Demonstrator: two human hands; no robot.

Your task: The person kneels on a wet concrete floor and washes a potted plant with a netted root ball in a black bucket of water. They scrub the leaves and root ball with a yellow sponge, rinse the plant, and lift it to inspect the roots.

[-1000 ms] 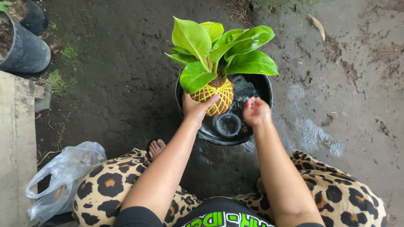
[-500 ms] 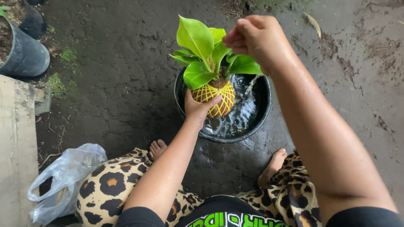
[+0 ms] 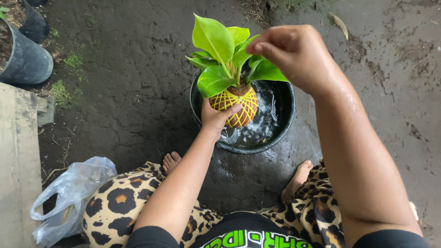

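Right hand [image 3: 294, 55] stays raised, loosely clenched, dripping; left hand [image 3: 216, 117] still grasps one yellow-netted moss-ball plant [image 3: 236, 103] over one black water basin [image 3: 282, 128].

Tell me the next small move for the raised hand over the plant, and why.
Probably lower the right hand back toward the black round basin of water. It hovers wet above the green leaves, holding nothing visible, while the left hand holds the root ball wrapped in yellow netting above the basin.
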